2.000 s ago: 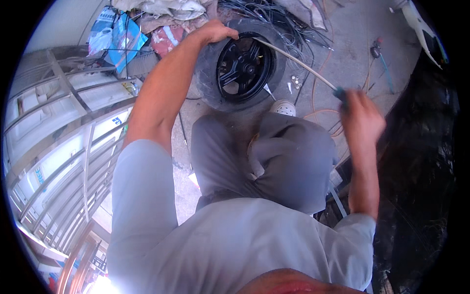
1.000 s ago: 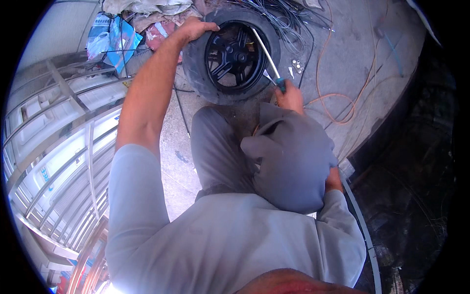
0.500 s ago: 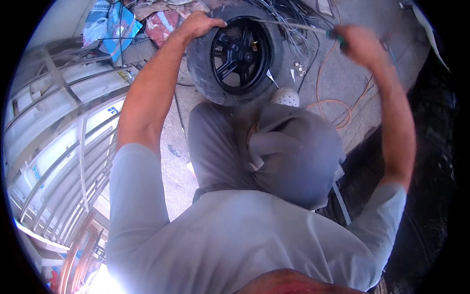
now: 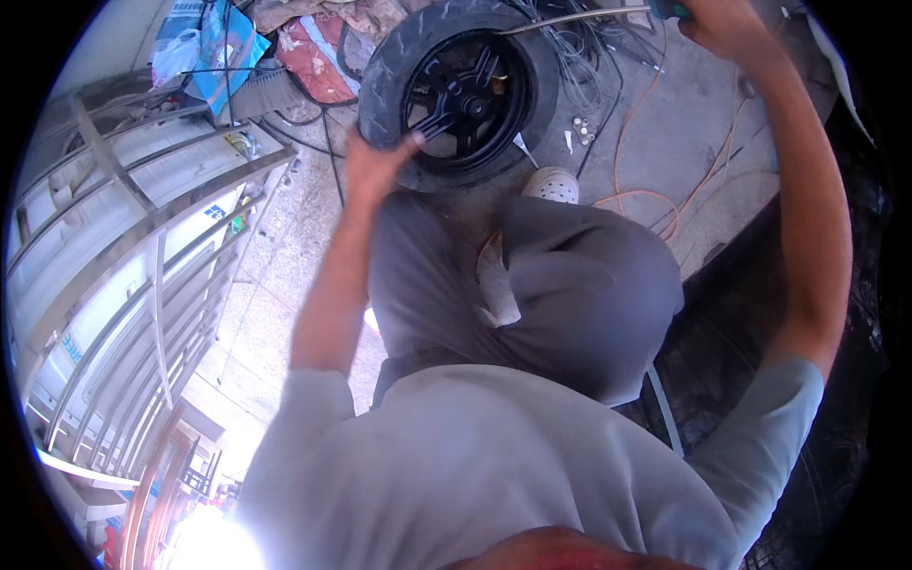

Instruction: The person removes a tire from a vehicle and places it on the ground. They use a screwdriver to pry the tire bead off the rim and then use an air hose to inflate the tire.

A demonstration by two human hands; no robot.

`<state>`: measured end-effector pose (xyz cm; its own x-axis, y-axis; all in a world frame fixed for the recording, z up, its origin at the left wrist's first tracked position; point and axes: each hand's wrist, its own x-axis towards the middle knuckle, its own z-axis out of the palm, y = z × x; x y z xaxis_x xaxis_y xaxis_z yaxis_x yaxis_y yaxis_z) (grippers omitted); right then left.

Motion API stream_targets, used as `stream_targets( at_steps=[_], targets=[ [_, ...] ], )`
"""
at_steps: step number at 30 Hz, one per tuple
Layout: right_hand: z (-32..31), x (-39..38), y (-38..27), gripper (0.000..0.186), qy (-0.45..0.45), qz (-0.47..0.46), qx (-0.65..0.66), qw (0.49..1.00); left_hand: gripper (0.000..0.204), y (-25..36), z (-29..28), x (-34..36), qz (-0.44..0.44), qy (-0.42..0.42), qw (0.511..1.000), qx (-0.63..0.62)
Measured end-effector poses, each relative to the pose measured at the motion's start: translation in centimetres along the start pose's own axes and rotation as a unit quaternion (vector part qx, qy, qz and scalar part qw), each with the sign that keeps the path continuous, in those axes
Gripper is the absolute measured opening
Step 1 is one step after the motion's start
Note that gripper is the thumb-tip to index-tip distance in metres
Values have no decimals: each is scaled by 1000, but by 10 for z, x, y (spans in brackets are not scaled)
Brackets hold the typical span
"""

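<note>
A black spoked wheel rim (image 4: 472,106) sits inside a worn dark tyre (image 4: 380,87), leaning or lying in front of my feet. My left hand (image 4: 372,169), slightly blurred, grips the tyre's near left side. Its thumb reaches to the rim's edge, while the other fingers are mostly hidden. At the upper right, my right hand (image 4: 727,28) is closed round the dark green handle of a long screwdriver (image 4: 579,16). The metal shaft runs leftward, and its tip lies between the tyre bead and the rim at the far edge.
Coiled grey cables (image 4: 579,71) lie right of the tyre, an orange cord (image 4: 622,133) farther right. A white clog (image 4: 553,185) stands close to the tyre. Small round pieces (image 4: 580,129) lie nearby. A metal rack (image 4: 142,199) stands at left; bags (image 4: 228,57) and a brush (image 4: 271,98) lie behind.
My left hand has moved from the tyre's far left edge down to its near left side. My right hand has swung outward to the upper right with the screwdriver.
</note>
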<state>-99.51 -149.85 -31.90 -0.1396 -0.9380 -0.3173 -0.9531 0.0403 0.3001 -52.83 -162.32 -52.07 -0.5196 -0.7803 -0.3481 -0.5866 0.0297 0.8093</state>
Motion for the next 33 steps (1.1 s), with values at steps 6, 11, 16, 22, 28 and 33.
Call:
stream_targets(
  at_steps=[6,11,16,22,28,33],
  targets=[
    [-19,17,-13,20,15,4,-30,999,105,-42,40,-12,-45,173,983,-34],
    [-10,66,-4,20,15,17,-78,997,104,-52,40,0,-35,153,988,-10],
    [-59,72,-37,15,66,-54,-155,984,99,-52,-2,29,-15,-5,996,-88],
    [-88,8,-79,13,59,-41,-115,991,91,104,8,185,146,-243,905,317],
    [-26,-54,-71,13,103,24,-31,994,84,112,38,222,106,-286,885,351],
    [47,-47,-9,15,54,159,3,986,76,113,51,204,144,-224,877,400]
  ],
)
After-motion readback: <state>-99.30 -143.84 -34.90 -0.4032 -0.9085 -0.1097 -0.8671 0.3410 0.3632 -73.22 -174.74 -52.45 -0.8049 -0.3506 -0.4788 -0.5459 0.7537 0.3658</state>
